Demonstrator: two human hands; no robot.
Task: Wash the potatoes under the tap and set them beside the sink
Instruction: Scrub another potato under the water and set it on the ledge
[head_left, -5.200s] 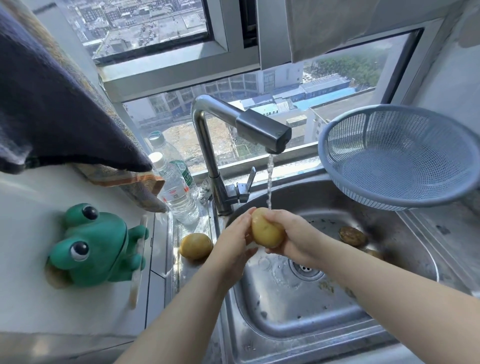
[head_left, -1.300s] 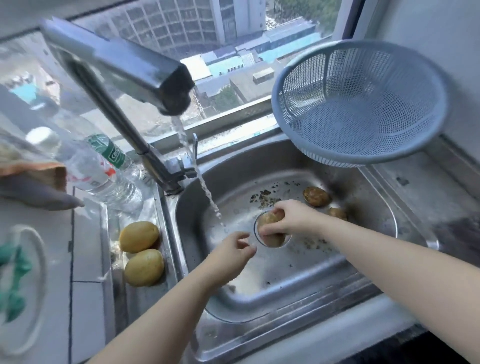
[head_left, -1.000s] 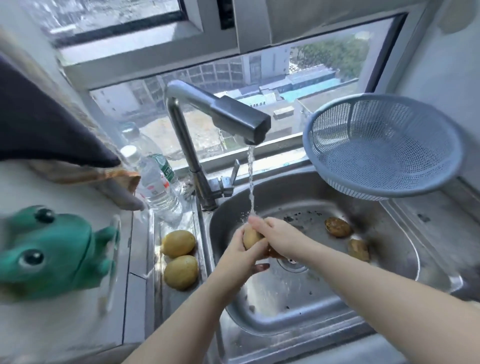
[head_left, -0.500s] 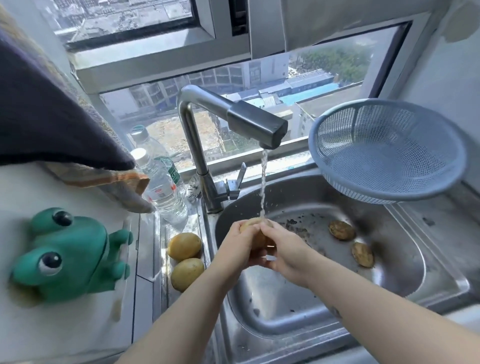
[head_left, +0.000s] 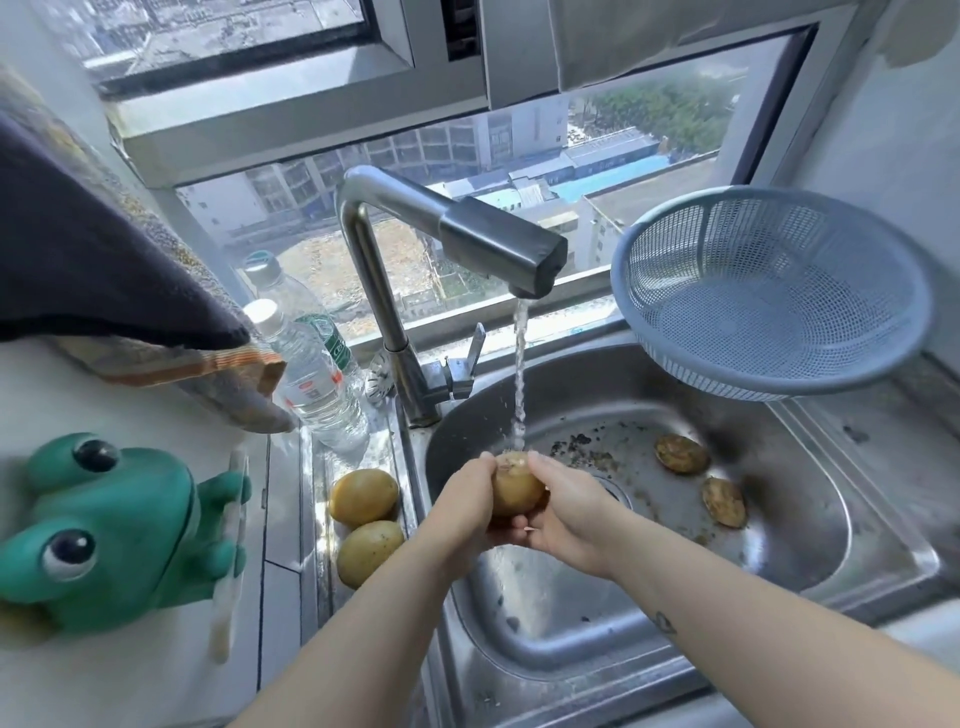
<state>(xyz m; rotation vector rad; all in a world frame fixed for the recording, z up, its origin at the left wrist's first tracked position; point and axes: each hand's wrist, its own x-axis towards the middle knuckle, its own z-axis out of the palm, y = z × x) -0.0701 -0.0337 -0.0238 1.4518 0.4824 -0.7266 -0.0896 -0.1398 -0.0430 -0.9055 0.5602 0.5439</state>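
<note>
Oval yellow-brown potato (head_left: 514, 488) held above the middle of the basin, right under the thin stream of water (head_left: 519, 379), top end wet where the stream lands. Cupped from the left by the left hand (head_left: 465, 512), fingers curled around its side and beneath it. Clasped from the right by the right hand (head_left: 569, 514), one fingertip on its upper end. Both hands gripping that one potato and touching each other below it.

Just beneath and behind them, the round drain (head_left: 615, 488) of the stainless steel sink (head_left: 883, 561), with dark crumbs of dirt (head_left: 576, 447) scattered over the basin floor. Further right on that floor, two dirty brown potatoes (head_left: 681, 453), near each other but apart, well clear of either hand.

Overhead, the angular brushed-metal tap (head_left: 457, 228), running, with its small lever (head_left: 475, 348) raised at the base. On the steel ledge just left of the basin, two clean yellow potatoes (head_left: 363, 496), one in front of the other, nearly touching. Behind those, two clear plastic water bottles (head_left: 311, 374) upright by the window sill.

At the sink's far right corner, a blue-grey plastic mesh colander (head_left: 769, 296), tilted, open side toward the camera. At far left on the white counter (head_left: 130, 675), a green frog figure (head_left: 114, 525) with big eyes; above it a dark cloth (head_left: 104, 260) draped over a striped towel (head_left: 208, 364)
</note>
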